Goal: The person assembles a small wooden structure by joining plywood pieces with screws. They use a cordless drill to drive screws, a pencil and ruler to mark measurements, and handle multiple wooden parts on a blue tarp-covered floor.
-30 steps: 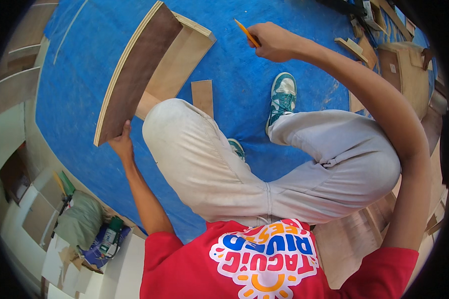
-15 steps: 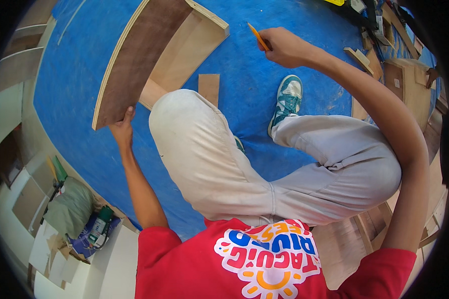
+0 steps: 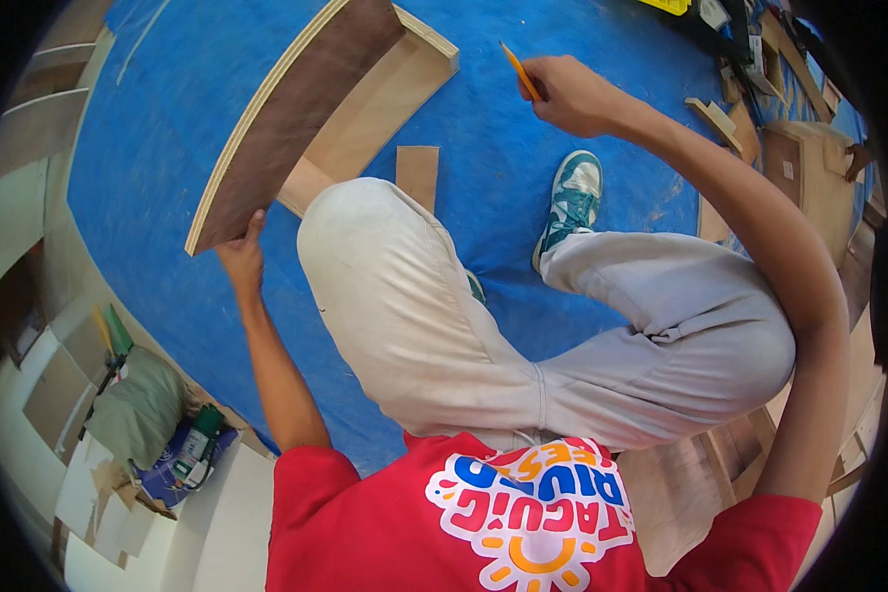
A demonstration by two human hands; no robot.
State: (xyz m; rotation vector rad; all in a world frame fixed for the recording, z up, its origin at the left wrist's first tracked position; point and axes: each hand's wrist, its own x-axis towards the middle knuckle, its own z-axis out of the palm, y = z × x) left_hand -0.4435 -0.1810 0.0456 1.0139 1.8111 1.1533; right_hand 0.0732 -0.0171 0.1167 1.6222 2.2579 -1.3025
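– Since the wooden frame [image 3: 350, 123] has boards meeting at corners, how far along would you put it?

– Partly built, I'd judge: a dark board [image 3: 286, 123] meets pale ones at angles, while the side facing right looks uncovered, so that much seems left. I can't tell whether the joints are fixed, or make out pencil marks.

– And the hands?

– Well apart. The left hand [image 3: 242, 259] is clamped on the dark board's near end, thumb on its face; the right hand [image 3: 567, 94] pinches a pencil [image 3: 519, 71] that touches no wood.

– Where's the frame, and which way does it lie?

– Beyond the left knee [image 3: 350, 232], over the blue sheet [image 3: 508, 306], left of a small loose board [image 3: 417, 176]. Its long axis runs from the left hand up and rightward, its far corner cut off by the upper edge. The pencil's tip points up and left.
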